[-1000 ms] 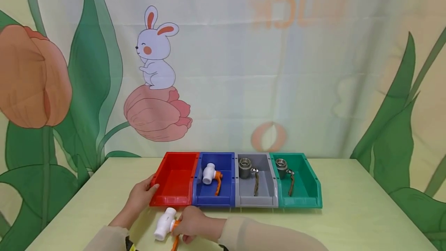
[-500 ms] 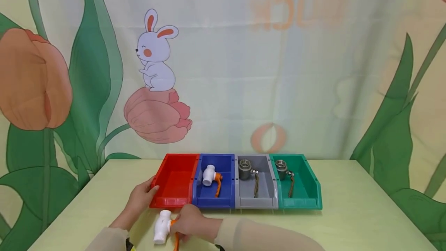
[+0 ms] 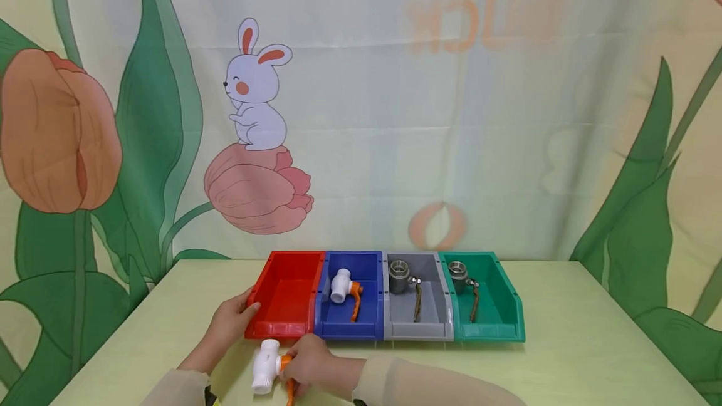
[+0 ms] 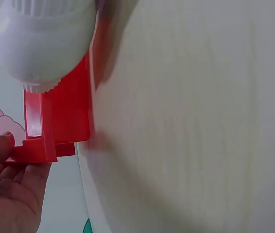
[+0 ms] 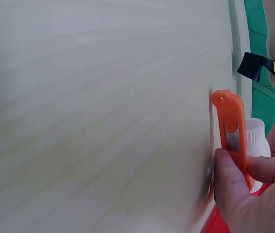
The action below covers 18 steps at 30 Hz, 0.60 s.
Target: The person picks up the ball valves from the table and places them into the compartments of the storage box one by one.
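My right hand (image 3: 310, 362) pinches the orange handle (image 5: 233, 119) of a white plastic ball valve (image 3: 266, 366), in front of the red bin. In the right wrist view, thumb and finger close on the handle, with the white body behind it. The same white valve body (image 4: 42, 41) looms large at the top of the left wrist view. My left hand (image 3: 227, 326) grips the left side wall of the red bin (image 3: 290, 329), thumb on the rim and fingers beneath, as the left wrist view shows. Nothing lies inside the red bin.
A blue bin (image 3: 350, 331) joined to the red one holds another white valve (image 3: 341, 287) with an orange handle. Beside it, a grey bin (image 3: 431, 331) and a green bin (image 3: 502, 331) each hold a metal valve. A printed curtain (image 3: 361, 143) hangs behind the table (image 3: 564, 356).
The white valve in my right hand has turned slightly and shifted a little, staying in front of the red bin. My left hand keeps its grip on the bin.
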Tool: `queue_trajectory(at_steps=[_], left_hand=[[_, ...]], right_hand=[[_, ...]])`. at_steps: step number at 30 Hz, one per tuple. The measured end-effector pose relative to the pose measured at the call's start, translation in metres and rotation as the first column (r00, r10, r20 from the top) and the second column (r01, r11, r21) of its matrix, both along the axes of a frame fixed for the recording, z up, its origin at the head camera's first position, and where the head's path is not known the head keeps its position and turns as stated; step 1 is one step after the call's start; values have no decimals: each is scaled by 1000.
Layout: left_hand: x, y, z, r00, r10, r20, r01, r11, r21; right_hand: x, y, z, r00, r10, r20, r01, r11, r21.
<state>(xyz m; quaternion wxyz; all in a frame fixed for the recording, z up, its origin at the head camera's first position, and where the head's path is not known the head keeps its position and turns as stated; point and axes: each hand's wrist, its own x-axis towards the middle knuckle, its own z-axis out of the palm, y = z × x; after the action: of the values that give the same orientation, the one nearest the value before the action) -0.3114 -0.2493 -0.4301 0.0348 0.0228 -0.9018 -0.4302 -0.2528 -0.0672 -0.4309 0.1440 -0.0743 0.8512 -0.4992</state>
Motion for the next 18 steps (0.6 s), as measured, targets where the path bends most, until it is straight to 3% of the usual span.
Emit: queue_trajectory(at_steps=[8, 18], left_hand=[[1, 1, 4, 1000, -12, -10, 12, 1000, -7], [1, -1, -1, 999, 3, 38, -4, 1000, 12]], right_hand=[[-4, 9, 0, 998, 26, 61, -25, 1000, -19], [0, 18, 3, 995, 61, 77, -49, 989, -143]])
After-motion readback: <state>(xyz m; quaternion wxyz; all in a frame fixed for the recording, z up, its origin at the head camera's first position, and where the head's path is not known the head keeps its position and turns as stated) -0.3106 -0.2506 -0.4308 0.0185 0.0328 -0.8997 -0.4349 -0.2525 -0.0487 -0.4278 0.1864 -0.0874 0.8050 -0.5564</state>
